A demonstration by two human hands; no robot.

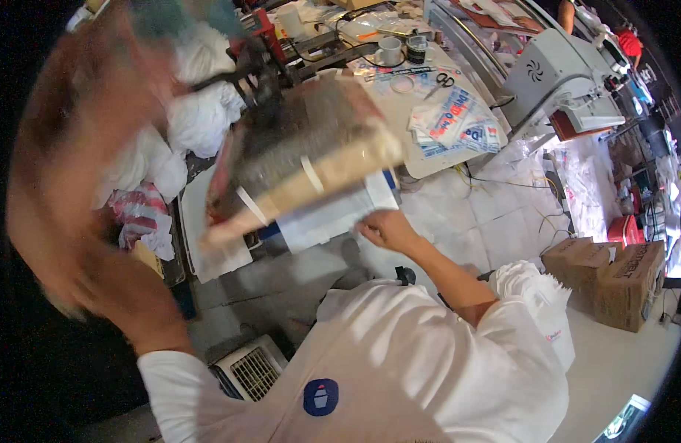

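Observation:
My left arm is raised close to the camera on the left, and my left hand (137,70) is smeared by motion, so its fingers cannot be made out. My right hand (388,229) is closed at the front edge of a white sheet (333,218), its fingers curled against the sheet's right side. Above that sheet, a large flat frame (303,133) sits tilted, dark and stained in the middle. Its tan front edge has two white strips across it. Blue shows beneath the sheet on both sides.
White bundled bags (204,118) lie at the left. A table (429,166) behind holds printed plastic bags (455,122), scissors (444,79), a cup (389,52) and a jar (416,49). A grey machine (543,70) stands far right, cardboard boxes (610,280) nearer. White bags (536,303) are stacked beside my right elbow.

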